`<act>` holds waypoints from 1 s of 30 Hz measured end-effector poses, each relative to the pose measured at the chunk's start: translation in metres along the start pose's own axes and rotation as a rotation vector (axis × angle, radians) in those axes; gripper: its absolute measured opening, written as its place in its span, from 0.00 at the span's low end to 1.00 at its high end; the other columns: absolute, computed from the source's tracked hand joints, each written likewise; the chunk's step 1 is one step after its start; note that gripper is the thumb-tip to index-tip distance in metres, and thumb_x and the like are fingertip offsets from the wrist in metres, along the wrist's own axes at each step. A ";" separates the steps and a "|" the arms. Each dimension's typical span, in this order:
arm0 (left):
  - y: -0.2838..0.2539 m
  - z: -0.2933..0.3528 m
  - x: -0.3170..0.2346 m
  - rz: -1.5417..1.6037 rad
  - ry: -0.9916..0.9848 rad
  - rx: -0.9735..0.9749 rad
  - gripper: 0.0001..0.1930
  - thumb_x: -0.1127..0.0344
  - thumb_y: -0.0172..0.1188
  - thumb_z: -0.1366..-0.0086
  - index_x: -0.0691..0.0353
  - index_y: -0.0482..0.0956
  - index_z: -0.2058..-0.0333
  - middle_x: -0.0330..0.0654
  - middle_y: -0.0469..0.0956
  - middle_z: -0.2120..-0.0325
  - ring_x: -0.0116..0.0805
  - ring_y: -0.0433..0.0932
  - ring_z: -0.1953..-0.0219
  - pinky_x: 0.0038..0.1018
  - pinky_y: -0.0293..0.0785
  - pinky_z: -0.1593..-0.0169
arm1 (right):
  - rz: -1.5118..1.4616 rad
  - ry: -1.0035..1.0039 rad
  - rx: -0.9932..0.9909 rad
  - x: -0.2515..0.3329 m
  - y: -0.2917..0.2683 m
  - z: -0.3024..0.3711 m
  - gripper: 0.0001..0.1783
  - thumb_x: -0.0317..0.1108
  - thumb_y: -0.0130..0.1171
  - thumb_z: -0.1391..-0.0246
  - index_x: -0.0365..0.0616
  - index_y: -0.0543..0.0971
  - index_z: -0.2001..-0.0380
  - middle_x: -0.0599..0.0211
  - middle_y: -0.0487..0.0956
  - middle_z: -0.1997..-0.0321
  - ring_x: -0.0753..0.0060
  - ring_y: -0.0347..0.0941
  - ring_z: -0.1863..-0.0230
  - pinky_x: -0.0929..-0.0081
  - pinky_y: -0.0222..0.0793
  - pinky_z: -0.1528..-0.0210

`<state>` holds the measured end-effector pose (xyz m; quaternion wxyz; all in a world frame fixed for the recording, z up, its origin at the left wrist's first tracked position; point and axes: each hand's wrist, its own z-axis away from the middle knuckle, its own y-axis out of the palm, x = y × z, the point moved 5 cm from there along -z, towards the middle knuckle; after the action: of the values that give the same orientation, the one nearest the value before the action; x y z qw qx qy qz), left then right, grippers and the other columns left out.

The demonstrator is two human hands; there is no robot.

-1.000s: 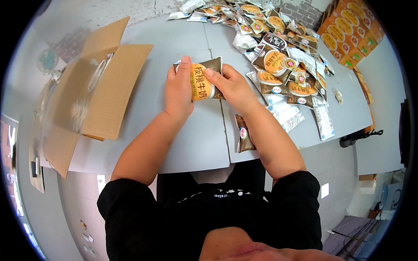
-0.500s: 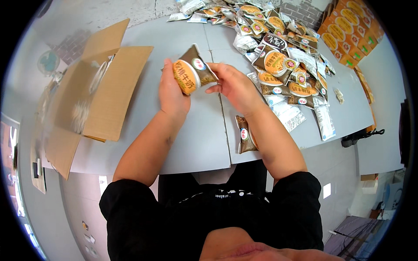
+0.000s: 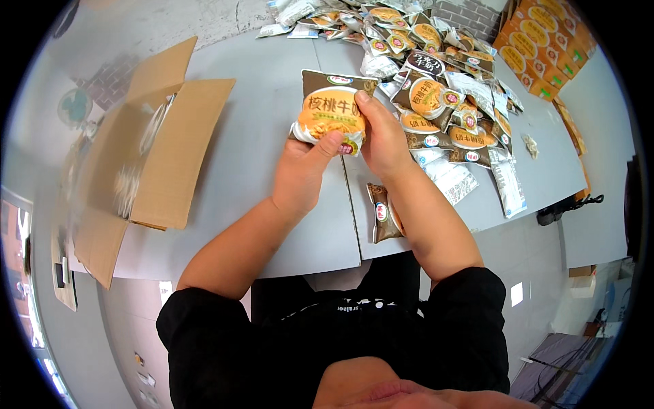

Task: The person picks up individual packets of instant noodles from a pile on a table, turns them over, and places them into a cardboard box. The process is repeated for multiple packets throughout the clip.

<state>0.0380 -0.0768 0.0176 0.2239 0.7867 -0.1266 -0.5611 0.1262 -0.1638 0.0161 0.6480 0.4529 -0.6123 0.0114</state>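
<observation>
A brown and orange milk pouch (image 3: 332, 109) is held up in front of me over the grey table, its printed face toward me. My left hand (image 3: 303, 167) grips its lower edge, the thumb pressed on the front. My right hand (image 3: 385, 136) holds its right side, thumb on the front; the fingers behind the pouch are hidden. Another brown pouch (image 3: 383, 213) lies on the table, partly covered by my right forearm. To the right, a heap of similar pouches (image 3: 427, 95) spreads toward the far edge, some showing silver-white backs.
An open cardboard box (image 3: 184, 153) stands on the left with pale packages inside. Orange printed cartons (image 3: 541, 44) are stacked at the far right. A seam runs across the grey table (image 3: 306, 232). A small crumpled scrap (image 3: 530, 146) lies near the right edge.
The pouch has moved right and turned so that its printed face is level toward me. My right hand has closed on its side; my left hand has shifted right to its lower edge.
</observation>
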 end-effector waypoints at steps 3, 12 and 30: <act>0.003 0.004 0.000 -0.153 0.062 0.011 0.14 0.69 0.60 0.35 0.65 0.73 0.52 0.37 0.78 0.58 0.25 0.75 0.56 0.24 0.72 0.51 | -0.011 -0.027 0.030 0.007 0.011 0.005 0.20 0.46 0.53 0.38 0.38 0.73 0.59 0.66 0.78 0.61 0.78 0.74 0.63 0.78 0.70 0.59; 0.005 0.009 -0.005 -0.450 0.159 0.025 0.12 0.68 0.59 0.34 0.66 0.74 0.54 0.37 0.80 0.61 0.23 0.77 0.62 0.22 0.74 0.57 | 0.075 -0.055 -0.046 0.012 0.007 0.008 0.20 0.47 0.56 0.40 0.38 0.74 0.61 0.65 0.78 0.64 0.79 0.74 0.63 0.79 0.70 0.59; -0.006 0.005 0.004 -0.421 0.068 0.022 0.15 0.67 0.60 0.34 0.67 0.72 0.52 0.39 0.79 0.57 0.23 0.75 0.57 0.23 0.72 0.52 | 0.069 0.031 -0.086 0.006 -0.007 -0.002 0.18 0.44 0.49 0.35 0.37 0.75 0.60 0.65 0.79 0.62 0.75 0.76 0.62 0.75 0.73 0.60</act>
<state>0.0343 -0.0744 0.0104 0.0976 0.8167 0.0420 -0.5672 0.1329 -0.1699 0.0170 0.6756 0.4028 -0.6173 0.0145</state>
